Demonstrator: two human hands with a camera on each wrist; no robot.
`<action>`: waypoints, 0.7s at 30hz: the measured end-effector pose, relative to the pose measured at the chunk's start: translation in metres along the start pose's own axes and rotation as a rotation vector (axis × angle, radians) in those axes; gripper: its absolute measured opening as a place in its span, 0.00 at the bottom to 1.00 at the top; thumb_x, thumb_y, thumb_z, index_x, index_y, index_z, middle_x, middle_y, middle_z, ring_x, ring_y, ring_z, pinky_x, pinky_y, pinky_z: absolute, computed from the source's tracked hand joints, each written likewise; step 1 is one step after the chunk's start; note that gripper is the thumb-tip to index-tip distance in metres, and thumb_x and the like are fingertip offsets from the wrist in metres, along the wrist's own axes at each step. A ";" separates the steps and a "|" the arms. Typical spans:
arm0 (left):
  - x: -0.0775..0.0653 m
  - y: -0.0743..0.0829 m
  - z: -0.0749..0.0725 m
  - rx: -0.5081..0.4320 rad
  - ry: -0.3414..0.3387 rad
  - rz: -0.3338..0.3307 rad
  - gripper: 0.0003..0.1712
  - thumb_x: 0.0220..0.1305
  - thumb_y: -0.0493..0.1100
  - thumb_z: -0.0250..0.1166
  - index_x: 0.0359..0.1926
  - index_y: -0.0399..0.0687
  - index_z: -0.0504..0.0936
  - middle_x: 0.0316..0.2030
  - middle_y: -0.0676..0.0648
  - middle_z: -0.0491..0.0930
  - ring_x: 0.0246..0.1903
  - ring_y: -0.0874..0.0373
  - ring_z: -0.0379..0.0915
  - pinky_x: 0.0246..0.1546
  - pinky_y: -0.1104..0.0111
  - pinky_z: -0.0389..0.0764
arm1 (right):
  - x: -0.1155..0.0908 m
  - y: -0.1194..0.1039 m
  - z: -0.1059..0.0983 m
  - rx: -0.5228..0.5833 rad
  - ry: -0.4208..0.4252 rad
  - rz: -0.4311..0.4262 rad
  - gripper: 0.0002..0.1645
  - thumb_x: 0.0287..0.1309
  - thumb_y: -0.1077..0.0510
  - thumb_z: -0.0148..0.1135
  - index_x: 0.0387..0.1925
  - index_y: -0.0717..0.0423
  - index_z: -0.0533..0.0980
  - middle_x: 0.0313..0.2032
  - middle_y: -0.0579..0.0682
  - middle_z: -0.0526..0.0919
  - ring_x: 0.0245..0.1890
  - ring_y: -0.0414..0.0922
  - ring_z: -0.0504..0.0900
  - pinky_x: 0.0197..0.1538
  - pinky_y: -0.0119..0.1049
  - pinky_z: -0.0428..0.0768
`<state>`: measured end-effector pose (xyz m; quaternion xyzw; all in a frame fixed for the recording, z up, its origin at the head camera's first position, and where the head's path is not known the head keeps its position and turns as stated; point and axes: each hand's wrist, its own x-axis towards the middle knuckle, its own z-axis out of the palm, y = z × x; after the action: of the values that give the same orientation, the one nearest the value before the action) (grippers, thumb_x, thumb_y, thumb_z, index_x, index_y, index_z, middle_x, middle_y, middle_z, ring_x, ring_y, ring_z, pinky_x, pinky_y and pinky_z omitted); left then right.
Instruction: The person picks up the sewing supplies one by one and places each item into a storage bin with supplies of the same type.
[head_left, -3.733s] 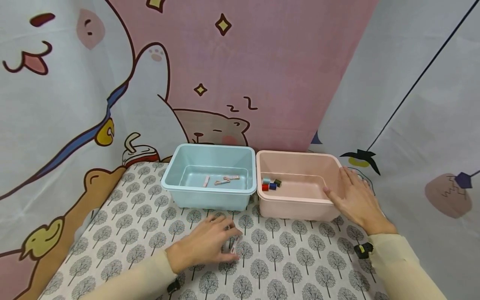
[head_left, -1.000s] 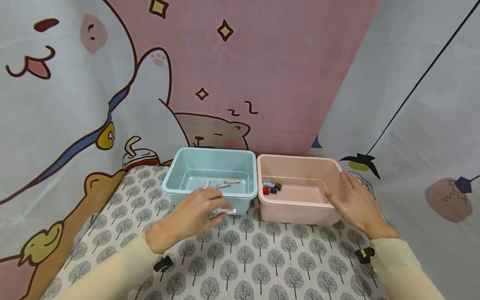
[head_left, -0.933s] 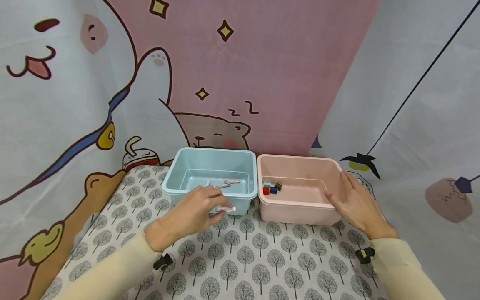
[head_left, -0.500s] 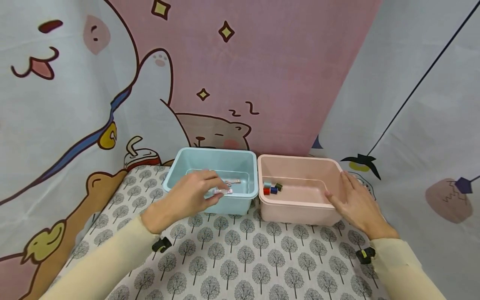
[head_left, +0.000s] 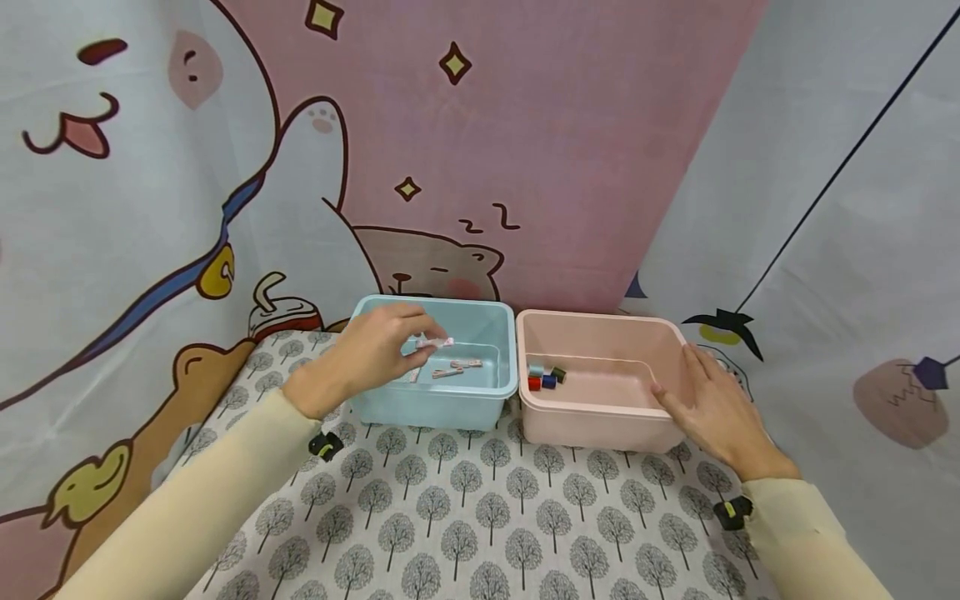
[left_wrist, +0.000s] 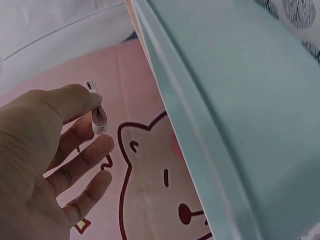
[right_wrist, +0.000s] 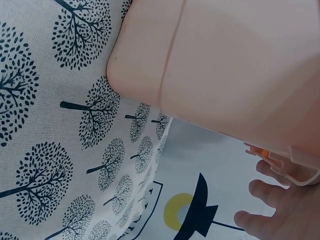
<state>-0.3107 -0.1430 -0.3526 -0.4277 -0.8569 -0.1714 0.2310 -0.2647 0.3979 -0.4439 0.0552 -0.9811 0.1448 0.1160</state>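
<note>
— Once flat on the grey tree-print cotton tablecloth (head_left: 480, 517) in front of the pale blue rectangular plastic bin (head_left: 435, 402), now raised over that bin's open top: small white-and-pink flat strip (head_left: 435, 342), pinched in the left hand (head_left: 367, 354).
— Pinched how?
— Clamped on one end between thumb and forefinger tip, with the other fingers (left_wrist: 90, 150) loosely spread beneath. Means carried across the blue bin's near rim but not let go yet. Hangs above three similar pinkish strips (head_left: 450, 368) on that bin's floor.
— And the right hand (head_left: 712, 408)?
— Unmoved. Lies open, fingers straight and slightly apart, against the outer end of the pale pink rectangular plastic bin (head_left: 600, 425) touching the blue bin's right side.
— Materials?
— Smooth moulded plastic, rounded corners, rolled rims. Small coloured cylindrical thread spools (head_left: 543, 377) clustered just right of the blue bin's wall. Strip thin, stiff-looking, printed; too small to read.
</note>
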 end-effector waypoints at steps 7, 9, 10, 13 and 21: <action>0.012 -0.017 -0.006 0.008 -0.063 -0.083 0.12 0.75 0.38 0.81 0.55 0.55 0.97 0.46 0.52 0.94 0.40 0.56 0.89 0.38 0.63 0.92 | 0.000 0.001 0.001 -0.007 0.004 0.002 0.64 0.85 0.26 0.54 0.95 0.66 0.45 0.92 0.75 0.52 0.84 0.85 0.60 0.78 0.92 0.61; 0.016 -0.023 -0.006 0.000 -0.078 -0.090 0.12 0.75 0.38 0.81 0.55 0.54 0.97 0.46 0.52 0.93 0.42 0.56 0.90 0.41 0.62 0.93 | 0.000 0.001 0.001 -0.006 0.003 0.003 0.64 0.85 0.26 0.54 0.95 0.66 0.45 0.91 0.75 0.52 0.84 0.85 0.60 0.78 0.92 0.61; 0.018 -0.026 -0.007 -0.005 -0.085 -0.092 0.12 0.75 0.38 0.80 0.55 0.54 0.97 0.46 0.51 0.93 0.43 0.54 0.90 0.43 0.61 0.93 | 0.000 0.001 0.001 -0.006 0.003 0.004 0.64 0.85 0.26 0.54 0.95 0.66 0.45 0.91 0.75 0.52 0.84 0.85 0.60 0.78 0.92 0.61; 0.024 -0.033 -0.008 -0.017 -0.108 -0.108 0.11 0.75 0.37 0.80 0.55 0.52 0.97 0.47 0.50 0.94 0.46 0.51 0.92 0.47 0.58 0.95 | 0.000 0.000 0.001 -0.007 -0.003 0.007 0.64 0.85 0.27 0.55 0.95 0.65 0.44 0.92 0.75 0.51 0.85 0.85 0.59 0.78 0.93 0.61; 0.039 -0.052 -0.005 -0.028 -0.148 -0.169 0.11 0.77 0.38 0.79 0.56 0.51 0.97 0.48 0.49 0.94 0.48 0.48 0.92 0.50 0.54 0.95 | 0.001 0.001 0.001 -0.006 -0.001 -0.001 0.64 0.85 0.28 0.55 0.95 0.66 0.44 0.92 0.75 0.51 0.85 0.84 0.59 0.79 0.91 0.61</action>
<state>-0.3721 -0.1496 -0.3322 -0.3685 -0.9022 -0.1702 0.1459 -0.2657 0.3985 -0.4448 0.0556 -0.9815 0.1418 0.1157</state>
